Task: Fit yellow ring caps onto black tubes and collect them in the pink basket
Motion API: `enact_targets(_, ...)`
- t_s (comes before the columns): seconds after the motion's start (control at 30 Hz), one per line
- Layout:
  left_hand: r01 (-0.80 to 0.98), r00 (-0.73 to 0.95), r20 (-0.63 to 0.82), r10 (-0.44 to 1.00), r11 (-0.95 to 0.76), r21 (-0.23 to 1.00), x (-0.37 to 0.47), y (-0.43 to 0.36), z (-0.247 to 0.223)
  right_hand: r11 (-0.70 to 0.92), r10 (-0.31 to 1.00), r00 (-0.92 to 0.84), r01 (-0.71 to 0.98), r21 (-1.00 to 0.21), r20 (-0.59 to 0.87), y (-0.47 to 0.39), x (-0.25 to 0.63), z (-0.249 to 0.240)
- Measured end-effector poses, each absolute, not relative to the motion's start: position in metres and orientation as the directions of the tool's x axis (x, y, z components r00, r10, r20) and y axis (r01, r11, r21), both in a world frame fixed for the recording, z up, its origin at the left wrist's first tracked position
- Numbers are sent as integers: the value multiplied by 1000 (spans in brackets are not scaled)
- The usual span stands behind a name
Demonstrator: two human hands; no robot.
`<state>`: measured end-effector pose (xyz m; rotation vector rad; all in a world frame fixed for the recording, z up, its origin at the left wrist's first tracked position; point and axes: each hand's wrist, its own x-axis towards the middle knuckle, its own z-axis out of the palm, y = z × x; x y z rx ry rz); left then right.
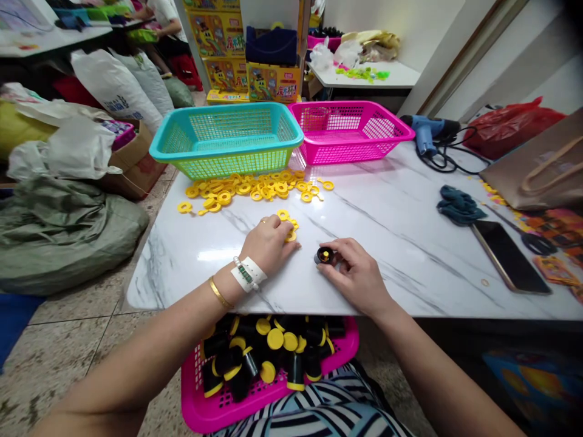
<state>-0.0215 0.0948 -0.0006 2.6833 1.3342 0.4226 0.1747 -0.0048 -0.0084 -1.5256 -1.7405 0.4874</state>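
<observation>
My right hand (pixel 357 273) grips a small black cup (pixel 319 258) between thumb and fingers, its open end facing up and a yellow piece showing inside. To its left, my left hand (pixel 266 246) rests over a few yellow rings (pixel 283 215) on the marble-patterned table (pixel 364 206). Its fingers are curled, with a ring at the fingertips partly hidden by them. Farther back lies a loose pile of yellow rings (pixel 246 185), some with small tabs. On my lap, below the table edge, a pink basket (pixel 191 397) holds several black cups with yellow ends (pixel 250 364).
A turquoise basket (pixel 228 161) and a pink basket (pixel 350 152) stand behind the pile. To the right are a blue heat gun (pixel 428 133), a dark cloth (pixel 460 206), a phone (pixel 510 255) and scissors (pixel 537 244). Sacks (pixel 68 237) crowd the left floor; a person (pixel 168 27) sits beyond.
</observation>
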Motion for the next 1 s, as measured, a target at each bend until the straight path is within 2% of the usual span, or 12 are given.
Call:
enact_targets(0.2, 667, 501, 344, 794, -608, 431, -30, 96, -10, 247, 944, -22, 707, -663, 328, -6, 171, -11)
enact_targets(0.33, 616, 425, 445, 788, -612, 496, -38, 77, 8, 231, 951, -13, 689, -687, 308, -4, 172, -10)
enact_targets(0.43, 577, 396, 484, 780, -622, 530, -41, 45, 20, 192, 942, 93, 641, -744, 323, -15, 174, -5)
enact_targets(0.5, 544, 420, 497, 759, -649, 532, -40, 20, 22, 137, 928, 223, 539, -831, 297, -31, 171, -1)
enact_targets(0.53, 514, 446, 505, 739, -673, 531, -39, 9, 22, 91, 939, 263, 437, -895, 224, -41, 168, 0)
enact_targets(0.6, 402, 529, 530, 663, -746, 531, -35, -10, 19, -70, 975, 220, 154, -986, -35, -59, 160, 4)
enact_targets(0.67, 271, 611, 548, 571, -801, 533, -29, -18, 16, -263, 960, 80, -80, -961, -270, -69, 154, 6)
enact_targets(0.73, 212, 620, 553, 557, -797, 565, -22, -16, 14, -336, 937, 45, -165, -927, -347, -69, 153, 10)
enact_targets(0.8, 248, 539, 510, 670, -706, 664, -15, -6, 13, -281, 949, 115, -116, -953, -294, -57, 159, 14)
enact_targets(0.9, 319, 433, 330, 839, -485, 814, -3, 18, 9, -165, 978, 143, 71, -984, -153, -29, 173, 20)
enact_targets(1.0, 398, 497, 152, 855, -379, 835, 8, 40, 2, -135, 985, 133, 164, -977, -114, -3, 182, 20)
